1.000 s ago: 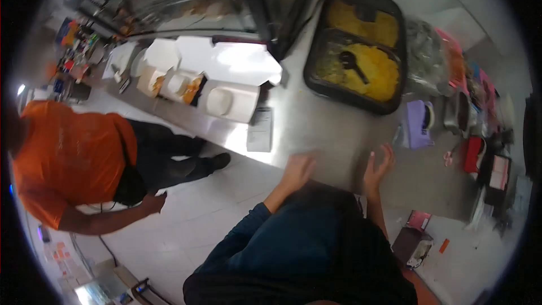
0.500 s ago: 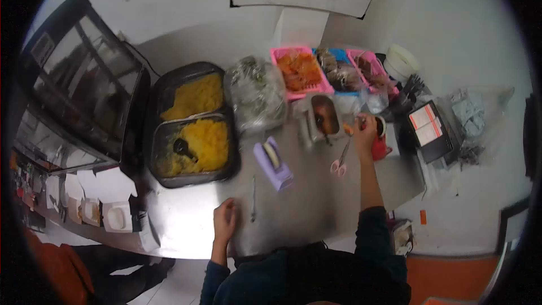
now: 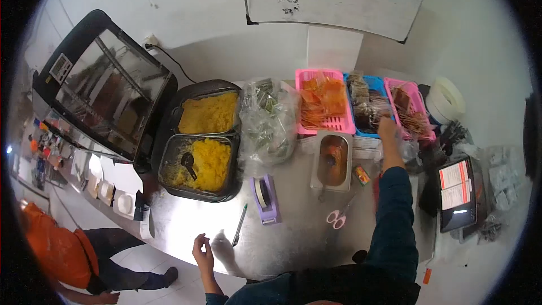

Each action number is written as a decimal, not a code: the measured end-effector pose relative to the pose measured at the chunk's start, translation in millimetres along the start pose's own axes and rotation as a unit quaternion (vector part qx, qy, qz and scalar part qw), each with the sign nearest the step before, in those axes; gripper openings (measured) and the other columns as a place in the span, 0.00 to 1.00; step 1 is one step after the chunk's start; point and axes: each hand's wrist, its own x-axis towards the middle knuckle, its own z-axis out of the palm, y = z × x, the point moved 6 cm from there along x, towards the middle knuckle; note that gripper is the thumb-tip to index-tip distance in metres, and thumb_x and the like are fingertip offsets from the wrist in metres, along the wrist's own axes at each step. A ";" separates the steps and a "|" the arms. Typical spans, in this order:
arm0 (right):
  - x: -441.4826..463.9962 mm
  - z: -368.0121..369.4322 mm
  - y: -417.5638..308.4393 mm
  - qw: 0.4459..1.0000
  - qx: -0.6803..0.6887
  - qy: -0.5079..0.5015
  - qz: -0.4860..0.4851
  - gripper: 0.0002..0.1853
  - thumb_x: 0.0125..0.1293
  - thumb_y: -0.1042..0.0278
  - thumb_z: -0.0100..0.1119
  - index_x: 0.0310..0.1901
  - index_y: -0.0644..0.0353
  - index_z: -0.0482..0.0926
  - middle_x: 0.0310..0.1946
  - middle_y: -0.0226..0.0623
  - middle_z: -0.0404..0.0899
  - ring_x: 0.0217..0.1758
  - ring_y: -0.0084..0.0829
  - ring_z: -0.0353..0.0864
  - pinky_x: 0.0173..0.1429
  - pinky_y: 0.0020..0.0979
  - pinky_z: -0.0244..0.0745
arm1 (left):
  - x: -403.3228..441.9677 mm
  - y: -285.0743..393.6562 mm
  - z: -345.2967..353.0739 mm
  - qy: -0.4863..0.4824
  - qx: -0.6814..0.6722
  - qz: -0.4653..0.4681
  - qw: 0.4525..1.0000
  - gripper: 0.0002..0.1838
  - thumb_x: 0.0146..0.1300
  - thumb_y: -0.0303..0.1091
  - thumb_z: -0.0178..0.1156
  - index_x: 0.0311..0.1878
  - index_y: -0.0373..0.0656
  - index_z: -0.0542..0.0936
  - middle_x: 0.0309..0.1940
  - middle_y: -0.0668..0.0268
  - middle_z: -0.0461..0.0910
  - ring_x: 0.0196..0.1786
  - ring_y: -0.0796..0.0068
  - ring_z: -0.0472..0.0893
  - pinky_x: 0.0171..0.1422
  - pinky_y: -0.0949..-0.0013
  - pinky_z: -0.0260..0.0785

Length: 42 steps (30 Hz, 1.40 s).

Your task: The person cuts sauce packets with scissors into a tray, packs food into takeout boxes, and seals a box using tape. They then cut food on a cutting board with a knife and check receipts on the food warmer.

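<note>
Your right hand (image 3: 387, 128) reaches to the front right corner of the blue basket (image 3: 377, 83), its fingers down among the small packets (image 3: 366, 104) there. You can't tell from this view whether its grip is closed on a packet – the fingertips are hidden. The basket stands along the far edge of the table (image 3: 305, 248), right of the middle, between two pink baskets: the left one holds orange packets (image 3: 320, 101), the right one brown packets (image 3: 409, 114).

Your left hand (image 3: 204, 251) is at the table's near edge, towards its left end, the grip loosely curled and empty. The pen (image 3: 240, 225) lies just beside it, with the purple tape dispenser (image 3: 271, 213) a little further in. Scissors (image 3: 336, 218) lie nearer your right arm – between the near edge and the metal container (image 3: 332, 188), which sits in front of the baskets.
</note>
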 end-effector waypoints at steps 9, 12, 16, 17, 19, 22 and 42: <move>9.3 -57.2 32.9 0.955 0.224 0.175 0.085 0.11 0.50 0.60 0.57 0.29 0.59 0.77 0.27 0.44 0.77 0.33 0.45 0.75 0.38 0.37 0.69 | -9.0 -2.8 -0.3 0.013 0.029 0.014 0.999 0.07 0.56 0.23 0.50 0.38 0.33 0.73 0.30 0.61 0.76 0.32 0.75 0.76 0.36 0.74 0.68; 20.5 -79.3 40.9 0.926 0.306 0.221 -0.009 0.09 0.50 0.64 0.57 0.31 0.59 0.77 0.28 0.45 0.76 0.34 0.44 0.75 0.38 0.37 0.68 | -2.3 8.3 6.5 0.000 0.011 0.002 1.000 0.07 0.57 0.23 0.50 0.38 0.33 0.73 0.30 0.61 0.76 0.32 0.75 0.76 0.36 0.74 0.67; -12.6 -154.2 -1.5 0.900 0.253 0.291 -0.200 0.08 0.51 0.68 0.56 0.31 0.63 0.75 0.27 0.44 0.76 0.32 0.42 0.75 0.39 0.37 0.68 | 11.2 15.9 18.6 -0.003 -0.006 0.035 0.999 0.07 0.57 0.23 0.49 0.38 0.33 0.73 0.31 0.61 0.76 0.33 0.75 0.76 0.37 0.74 0.67; -25.4 -173.1 -3.5 0.886 0.282 0.318 -0.184 0.09 0.51 0.68 0.56 0.32 0.63 0.76 0.28 0.44 0.76 0.33 0.40 0.75 0.40 0.37 0.68 | 13.6 19.3 24.8 -0.008 -0.021 0.043 0.999 0.06 0.57 0.23 0.50 0.38 0.33 0.73 0.31 0.60 0.76 0.34 0.74 0.76 0.39 0.74 0.67; -29.0 -189.4 5.9 0.890 0.341 0.264 -0.146 0.11 0.51 0.68 0.56 0.36 0.63 0.75 0.30 0.43 0.76 0.35 0.37 0.76 0.43 0.35 0.68 | 18.7 37.0 39.1 -0.031 -0.028 0.081 0.996 0.06 0.57 0.24 0.51 0.38 0.34 0.73 0.30 0.62 0.76 0.33 0.76 0.75 0.38 0.74 0.66; -19.1 -188.3 59.9 0.943 0.304 -0.053 -0.123 0.15 0.53 0.68 0.52 0.44 0.60 0.73 0.36 0.37 0.77 0.37 0.32 0.77 0.53 0.34 0.62 | 16.0 56.7 45.4 -0.044 -0.016 0.126 0.991 0.06 0.57 0.25 0.52 0.36 0.35 0.75 0.31 0.61 0.77 0.34 0.75 0.75 0.40 0.73 0.66; -426.5 -213.9 -282.2 0.650 0.304 -0.341 -0.607 0.29 0.51 0.66 0.57 0.57 0.54 0.61 0.35 0.40 0.75 0.31 0.34 0.75 0.36 0.31 0.71 | -46.7 153.8 75.5 -0.527 -0.256 -0.018 0.810 0.24 0.55 0.33 0.56 0.52 0.32 0.64 0.41 0.55 0.75 0.44 0.69 0.75 0.49 0.69 0.66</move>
